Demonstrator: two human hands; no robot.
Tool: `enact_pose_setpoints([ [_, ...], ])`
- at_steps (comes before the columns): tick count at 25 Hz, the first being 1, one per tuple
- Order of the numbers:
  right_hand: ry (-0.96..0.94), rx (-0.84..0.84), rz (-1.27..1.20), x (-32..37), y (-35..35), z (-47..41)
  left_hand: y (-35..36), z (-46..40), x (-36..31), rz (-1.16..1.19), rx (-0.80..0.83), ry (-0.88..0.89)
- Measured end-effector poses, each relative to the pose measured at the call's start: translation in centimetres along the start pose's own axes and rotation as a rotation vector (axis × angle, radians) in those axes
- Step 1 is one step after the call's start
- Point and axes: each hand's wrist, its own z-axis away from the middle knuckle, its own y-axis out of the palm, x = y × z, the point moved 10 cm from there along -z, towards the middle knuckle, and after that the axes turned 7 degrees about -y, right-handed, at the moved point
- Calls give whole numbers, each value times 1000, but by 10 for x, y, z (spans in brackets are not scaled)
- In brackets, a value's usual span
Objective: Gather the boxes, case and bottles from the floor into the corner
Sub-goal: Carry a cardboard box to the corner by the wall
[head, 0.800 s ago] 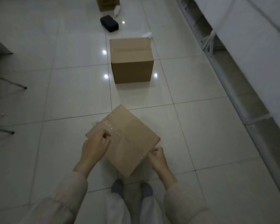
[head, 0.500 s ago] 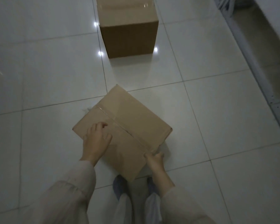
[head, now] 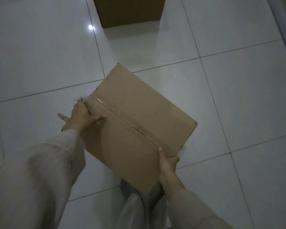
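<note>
The big brown box [head: 139, 123] in the head view has no words or labels that can be read, only a strip of clear tape [head: 122, 119] down the middle of its top. It is turned at a slant over the white tile floor [head: 40, 55], right in front of the person's feet. The left hand [head: 82, 116] presses on the box's left edge with fingers spread wide and the thumb on top. The right hand [head: 168, 162] grips the near right edge, fingers curled under it. A second brown box [head: 130, 12] stands farther off on the floor.
</note>
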Motion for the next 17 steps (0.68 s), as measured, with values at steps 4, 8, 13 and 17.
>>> enact_pose_setpoints([
  [4,-9,21,34,9,1,5,-2,-6,17,-11,8,-20],
  [8,-118,88,103,40,5,18,-35,14,37,115,-80,-104],
  [13,-296,192,198,110,19,60,-115,56,54,237,-244,-162],
  [17,-473,275,232,184,29,127,-194,106,78,368,-369,-240],
])
